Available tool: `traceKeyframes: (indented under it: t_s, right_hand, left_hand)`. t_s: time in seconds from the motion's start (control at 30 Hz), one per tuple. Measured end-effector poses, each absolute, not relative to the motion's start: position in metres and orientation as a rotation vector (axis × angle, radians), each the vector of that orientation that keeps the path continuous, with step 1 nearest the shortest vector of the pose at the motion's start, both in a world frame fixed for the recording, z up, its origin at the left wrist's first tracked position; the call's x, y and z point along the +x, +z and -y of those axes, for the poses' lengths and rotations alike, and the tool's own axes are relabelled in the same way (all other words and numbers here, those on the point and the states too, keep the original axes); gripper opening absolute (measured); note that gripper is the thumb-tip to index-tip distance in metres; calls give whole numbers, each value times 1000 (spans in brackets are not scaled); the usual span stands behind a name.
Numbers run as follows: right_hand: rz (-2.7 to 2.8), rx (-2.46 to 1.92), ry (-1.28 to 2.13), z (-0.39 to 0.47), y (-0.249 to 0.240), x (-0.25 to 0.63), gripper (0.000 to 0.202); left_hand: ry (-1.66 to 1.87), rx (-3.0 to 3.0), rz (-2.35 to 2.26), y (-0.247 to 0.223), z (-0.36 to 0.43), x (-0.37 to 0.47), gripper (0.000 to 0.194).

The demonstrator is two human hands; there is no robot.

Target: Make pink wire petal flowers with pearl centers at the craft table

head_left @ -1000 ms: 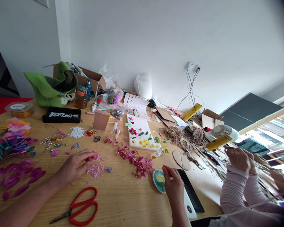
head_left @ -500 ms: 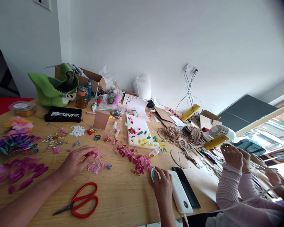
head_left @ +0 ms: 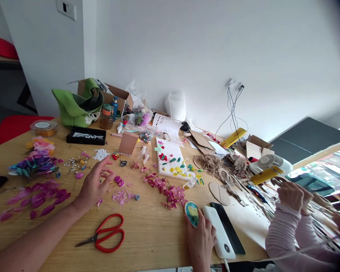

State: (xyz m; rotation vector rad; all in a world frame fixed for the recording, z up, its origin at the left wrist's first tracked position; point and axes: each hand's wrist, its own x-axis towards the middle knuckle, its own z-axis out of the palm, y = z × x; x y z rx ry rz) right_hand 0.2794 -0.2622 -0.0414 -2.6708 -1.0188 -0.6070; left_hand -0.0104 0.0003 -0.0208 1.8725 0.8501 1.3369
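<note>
My left hand (head_left: 95, 185) hovers over the table with its fingers spread. Just right of its fingertips is a small magenta flower (head_left: 119, 181), and pale pink petal strips (head_left: 121, 196) lie below that. My right hand (head_left: 201, 236) grips a small round disc with a teal and yellow face (head_left: 192, 214) at its edge; part of it is hidden by the fingers. Red-handled scissors (head_left: 109, 235) lie between my hands. Magenta flower sprays (head_left: 168, 190) lie ahead of the disc. Loose magenta petals (head_left: 38, 200) are spread left of my left forearm.
A white power bank (head_left: 219, 230) and a black phone-like slab (head_left: 229, 228) lie right of my right hand. A white sheet with flowers (head_left: 172, 158) is farther back. On the right, another person's hands (head_left: 293, 194) work near dried stems. A green bag (head_left: 78, 105) stands back left.
My left hand has opened and drawn back from the magenta flower. My right hand has tilted the disc so more of its face shows. The whole view has shifted slightly.
</note>
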Motion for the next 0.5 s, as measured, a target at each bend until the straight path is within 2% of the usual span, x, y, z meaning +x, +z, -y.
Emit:
traceKeyframes:
  t_s: [0.3,0.5]
  right_hand:
    - [926,-2652,-682,259,-46,272,60]
    - [857,-2544,-733,260,-56,283,56]
  left_hand:
    - [1437,1812,-870,-15,-1,-11,58]
    - [1562,1713,-868,14,1,-17,57]
